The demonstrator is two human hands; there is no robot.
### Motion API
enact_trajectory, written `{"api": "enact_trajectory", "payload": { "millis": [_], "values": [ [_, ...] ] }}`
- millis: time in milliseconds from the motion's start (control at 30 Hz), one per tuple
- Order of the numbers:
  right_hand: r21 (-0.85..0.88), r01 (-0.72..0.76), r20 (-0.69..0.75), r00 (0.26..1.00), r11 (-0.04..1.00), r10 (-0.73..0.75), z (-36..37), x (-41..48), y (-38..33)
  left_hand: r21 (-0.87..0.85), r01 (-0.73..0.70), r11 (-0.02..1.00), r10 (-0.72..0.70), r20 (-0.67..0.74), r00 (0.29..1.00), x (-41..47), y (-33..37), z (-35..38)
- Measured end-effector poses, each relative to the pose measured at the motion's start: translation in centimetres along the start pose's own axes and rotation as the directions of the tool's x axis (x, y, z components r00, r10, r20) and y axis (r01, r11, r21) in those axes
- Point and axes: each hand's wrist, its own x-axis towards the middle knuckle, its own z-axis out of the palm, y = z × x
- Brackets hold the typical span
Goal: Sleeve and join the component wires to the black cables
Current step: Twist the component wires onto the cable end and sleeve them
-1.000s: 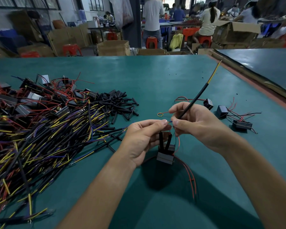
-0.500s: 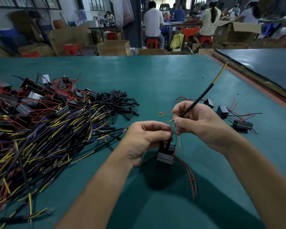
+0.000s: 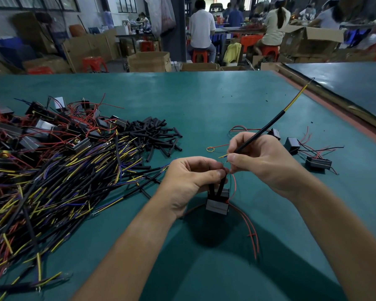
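Observation:
My left hand (image 3: 192, 179) pinches the thin wires rising from a small black component (image 3: 217, 203), which hangs just above the green table with two black sleeves on its wires and red wires trailing below. My right hand (image 3: 262, 161) grips a black cable (image 3: 267, 128) near its lower end; the cable slants up to the right and ends in a yellow wire tip. The cable's bare yellow end sits right by my left fingertips. Whether the two wire ends touch is hidden by my fingers.
A big heap of black cables with yellow and purple ends (image 3: 59, 174) covers the left of the green table (image 3: 204, 101). Loose black sleeve tubes (image 3: 154, 135) lie behind it, among more components with red wires (image 3: 37, 129). Three finished components (image 3: 318, 162) lie at right.
My right hand has drawn the cable's lower end down toward my left fingertips, and the cable's far tip has swung slightly right. My left hand has closed tighter on the component's wires.

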Motion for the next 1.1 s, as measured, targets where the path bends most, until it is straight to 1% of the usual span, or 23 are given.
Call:
{"api": "enact_trajectory", "payload": {
  "millis": [100, 267, 333, 400, 467, 600, 700, 800, 867, 900, 1000, 1100],
  "values": [
    [-0.061, 0.004, -0.007, 1.0, 0.998, -0.004, 0.2, 0.1, 0.2, 0.002, -0.004, 1.0, 0.004, -0.004, 1.0, 0.1, -0.1, -0.1],
    [-0.085, 0.01, -0.01, 1.0, 0.996, -0.011, 0.1, 0.1, 0.3, -0.007, -0.025, 1.0, 0.024, -0.022, 0.999, 0.2, -0.2, 0.0],
    [-0.064, 0.0, -0.024, 1.0, 0.998, -0.002, 0.1, 0.1, 0.5, 0.001, -0.032, 0.999, 0.032, -0.028, 0.999, 0.3, -0.3, 0.1],
    [-0.023, -0.026, -0.078, 0.997, 0.999, 0.024, 0.1, 0.2, 0.7, 0.007, -0.03, 1.0, 0.03, -0.03, 0.999, 0.3, -0.3, 0.0],
    [-0.018, -0.05, -0.139, 0.989, 0.999, 0.047, 0.2, 0.3, 0.9, -0.003, -0.027, 1.0, 0.027, -0.034, 0.999, 0.3, -0.2, 0.0],
    [-0.026, -0.038, -0.273, 0.962, 0.999, 0.029, 0.6, 0.6, 1.2, -0.014, -0.035, 0.999, 0.034, -0.043, 0.999, 0.4, -0.2, 0.1],
    [-0.117, 0.022, -0.375, 0.925, 0.993, -0.065, 1.2, 0.6, 1.5, -0.02, -0.049, 0.999, 0.048, -0.059, 0.997, 0.5, -0.3, 0.1],
    [-0.32, 0.051, -0.429, 0.882, 0.946, -0.193, 1.6, 0.2, 1.7, -0.03, -0.065, 0.997, 0.062, -0.08, 0.995, 0.6, -0.5, 0.2],
    [-0.428, 0.039, -0.384, 0.896, 0.903, -0.22, 1.4, 0.2, 1.6, -0.036, -0.075, 0.997, 0.071, -0.088, 0.994, 0.7, -0.6, 0.2],
    [-0.437, 0.044, -0.35, 0.912, 0.898, -0.214, 1.2, 0.2, 1.5, -0.036, -0.08, 0.996, 0.077, -0.091, 0.993, 0.7, -0.6, 0.2],
    [-0.393, 0.094, -0.224, 0.955, 0.915, -0.194, 0.9, 0.3, 1.5, 0.001, -0.117, 0.993, 0.117, -0.099, 0.988, 0.8, -0.8, 0.2],
    [-0.404, 0.131, -0.08, 0.981, 0.905, -0.178, 0.5, 0.2, 1.7, 0.064, -0.178, 0.982, 0.184, -0.108, 0.977, 0.8, -0.9, 0.2]
  ]
}}
